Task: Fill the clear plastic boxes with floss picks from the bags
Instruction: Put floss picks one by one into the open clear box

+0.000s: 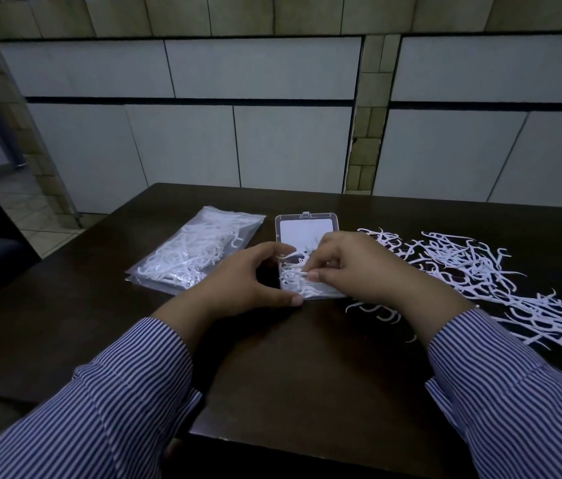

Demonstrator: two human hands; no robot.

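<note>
clear plastic box (pixel 302 229) open on dark table (pixel 289 357), left hand (pixel 248 281) curled around its edge, right hand (pixel 359 267) fingers (pixel 314 275) pinching floss picks (pixel 295 271)

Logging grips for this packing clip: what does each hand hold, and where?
Left hand grips the clear box by its left edge; right hand pinches a floss pick over it.

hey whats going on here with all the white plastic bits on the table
A person is packing floss picks into an open clear plastic box on a dark table. The left hand steadies the box's left edge while the right hand pinches picks over it. A loose pile of floss picks lies to the right, a full bag to the left.
</note>
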